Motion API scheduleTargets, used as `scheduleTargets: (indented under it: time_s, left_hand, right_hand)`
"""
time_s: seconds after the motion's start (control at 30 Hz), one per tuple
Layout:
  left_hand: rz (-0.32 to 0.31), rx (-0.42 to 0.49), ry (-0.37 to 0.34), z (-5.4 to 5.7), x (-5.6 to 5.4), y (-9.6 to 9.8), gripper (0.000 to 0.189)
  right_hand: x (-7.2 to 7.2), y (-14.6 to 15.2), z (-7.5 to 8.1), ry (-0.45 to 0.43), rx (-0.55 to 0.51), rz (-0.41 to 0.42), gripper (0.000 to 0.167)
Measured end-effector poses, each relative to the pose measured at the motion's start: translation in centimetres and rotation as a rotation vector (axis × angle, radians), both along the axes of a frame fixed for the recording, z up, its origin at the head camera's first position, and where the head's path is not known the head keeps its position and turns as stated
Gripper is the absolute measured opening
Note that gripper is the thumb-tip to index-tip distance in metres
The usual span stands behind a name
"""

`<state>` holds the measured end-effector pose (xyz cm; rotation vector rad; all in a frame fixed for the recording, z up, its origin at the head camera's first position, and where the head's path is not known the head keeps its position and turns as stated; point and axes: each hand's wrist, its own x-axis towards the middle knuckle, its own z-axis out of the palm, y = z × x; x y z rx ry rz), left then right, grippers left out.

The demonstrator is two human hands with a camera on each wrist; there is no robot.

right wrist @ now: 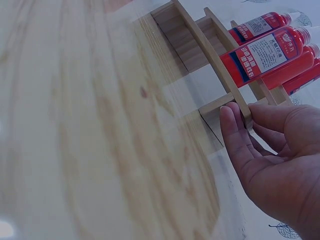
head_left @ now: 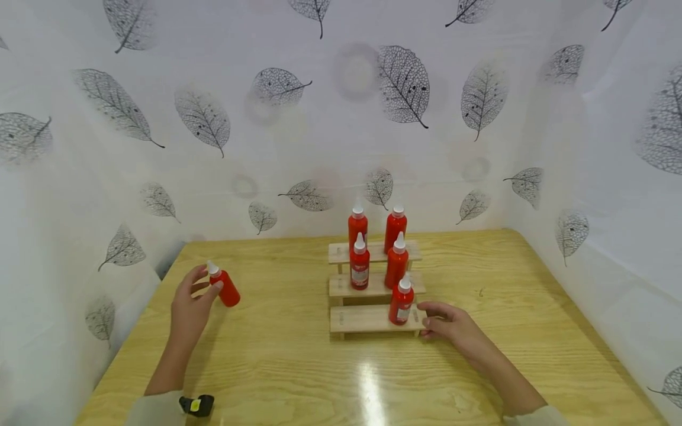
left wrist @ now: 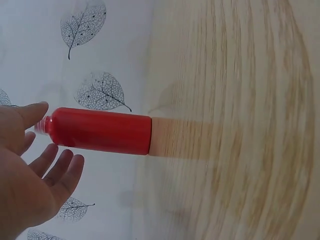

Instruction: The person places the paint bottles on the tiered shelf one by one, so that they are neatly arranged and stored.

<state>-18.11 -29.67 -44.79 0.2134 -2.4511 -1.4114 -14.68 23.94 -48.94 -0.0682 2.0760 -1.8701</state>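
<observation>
My left hand point(head_left: 193, 302) is at the neck of a red bottle point(head_left: 228, 291) with a white pointed cap. In the left wrist view the bottle point(left wrist: 102, 131) stands on the table, its reflection meeting its base. The thumb lies on one side of the neck and the fingers, loosely spread, on the other. At the right end of a three-step wooden rack point(head_left: 354, 319), my right hand point(head_left: 453, 328) pinches the lowest shelf between thumb and fingers. A labelled red bottle point(head_left: 401, 306) stands on that shelf, close to the right fingertips.
On the middle shelf stand two red bottles, one labelled point(head_left: 359, 269) and one plainer point(head_left: 396, 266). Two more, a left one point(head_left: 357, 228) and a right one point(head_left: 395, 229), occupy the top shelf. A leaf-patterned curtain point(head_left: 319, 142) encloses the wooden table point(head_left: 277, 361). A black object point(head_left: 202, 407) shows by the left sleeve.
</observation>
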Motion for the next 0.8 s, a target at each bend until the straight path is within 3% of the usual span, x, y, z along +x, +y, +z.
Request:
scheduleTargets:
  time_s: [0.47,0.8]
  left_hand:
    - [-0.024,0.053,-0.094,-0.1,-0.7,1.0,0.065]
    - [0.014,0.057,-0.089,-0.1,-0.7,1.3,0.063]
  right_hand:
    - [0.1,0.1,0.0,-0.007,0.011,-0.006,0.054]
    - [0.1,0.0,0.2,-0.004,0.002,-0.001,0.055]
